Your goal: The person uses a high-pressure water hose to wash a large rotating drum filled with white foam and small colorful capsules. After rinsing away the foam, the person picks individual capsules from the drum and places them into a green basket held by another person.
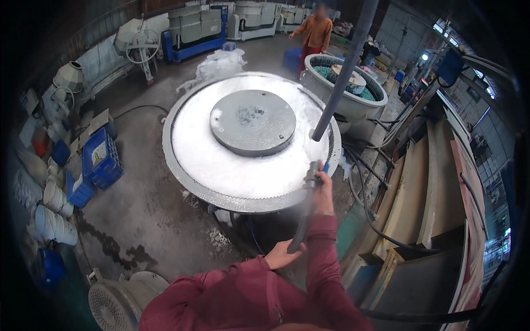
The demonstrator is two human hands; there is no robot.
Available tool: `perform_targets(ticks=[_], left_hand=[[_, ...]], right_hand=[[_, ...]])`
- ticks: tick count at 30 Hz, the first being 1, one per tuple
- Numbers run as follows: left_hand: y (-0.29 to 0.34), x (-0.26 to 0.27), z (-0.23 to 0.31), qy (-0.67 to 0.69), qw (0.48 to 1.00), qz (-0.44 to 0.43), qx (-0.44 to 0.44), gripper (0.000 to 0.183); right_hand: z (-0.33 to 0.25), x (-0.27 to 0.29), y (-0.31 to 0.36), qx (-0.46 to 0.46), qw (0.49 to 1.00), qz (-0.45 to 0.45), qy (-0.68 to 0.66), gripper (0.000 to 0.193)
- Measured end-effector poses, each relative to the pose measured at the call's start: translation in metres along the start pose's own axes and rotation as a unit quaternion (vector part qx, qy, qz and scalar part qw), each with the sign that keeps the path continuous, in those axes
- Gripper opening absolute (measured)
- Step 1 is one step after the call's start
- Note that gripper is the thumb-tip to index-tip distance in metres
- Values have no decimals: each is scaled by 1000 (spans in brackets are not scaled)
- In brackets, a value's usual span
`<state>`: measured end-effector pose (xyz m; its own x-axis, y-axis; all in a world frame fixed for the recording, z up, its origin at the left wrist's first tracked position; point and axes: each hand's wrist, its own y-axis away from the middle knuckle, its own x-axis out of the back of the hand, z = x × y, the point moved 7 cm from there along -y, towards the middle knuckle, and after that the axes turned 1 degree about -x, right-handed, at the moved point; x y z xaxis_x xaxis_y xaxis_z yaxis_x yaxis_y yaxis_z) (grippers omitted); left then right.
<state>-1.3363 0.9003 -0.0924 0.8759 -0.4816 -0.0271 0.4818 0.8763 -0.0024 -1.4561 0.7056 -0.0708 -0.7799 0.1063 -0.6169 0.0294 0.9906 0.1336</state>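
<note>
My right hand (324, 194) is closed around a metal hose valve (312, 175) with a blue lever, over the near right rim of a wide round tub (204, 197). Lower down, my left hand (282, 255) grips the dark hose (301, 227) that runs from the valve. White foam (204, 160) fills the tub around a raised grey disc (253, 120) in its centre. From above, a long grey pipe (345, 71) slants down to the foam's right side. Whether water leaves the valve I cannot make out.
A second tub (378, 101) holding green pieces stands at far right, near a person in orange (316, 33). Blue crates (102, 160) and white buckets (55, 223) line the left. Wooden troughs (406, 187) and black cables lie right. Foam (218, 67) covers floor behind the tub.
</note>
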Motion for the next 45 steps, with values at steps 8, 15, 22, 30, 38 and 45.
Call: perform_targets(ticks=[8, 15, 22, 30, 38, 45], left_hand=[[-45, -2, 0, 21, 1000, -3, -18, 28], [-74, 18, 0, 47, 996, 65, -34, 26], [-71, 65, 18, 53, 985, 144, -75, 23], [-60, 83, 24, 80, 983, 147, -72, 19], [-42, 93, 35, 127, 973, 179, -73, 16], [-16, 112, 29, 68, 951, 265, -143, 17]], right_hand=[[-12, 48, -41, -24, 999, 17, 44, 58], [26, 26, -103, -109, 990, -30, 87, 59], [25, -101, -113, -84, 981, -139, 103, 63], [30, -123, -112, -75, 982, -114, 127, 70], [63, -134, -117, -145, 965, -150, 156, 43], [82, -184, -89, -135, 961, -169, 175, 42]])
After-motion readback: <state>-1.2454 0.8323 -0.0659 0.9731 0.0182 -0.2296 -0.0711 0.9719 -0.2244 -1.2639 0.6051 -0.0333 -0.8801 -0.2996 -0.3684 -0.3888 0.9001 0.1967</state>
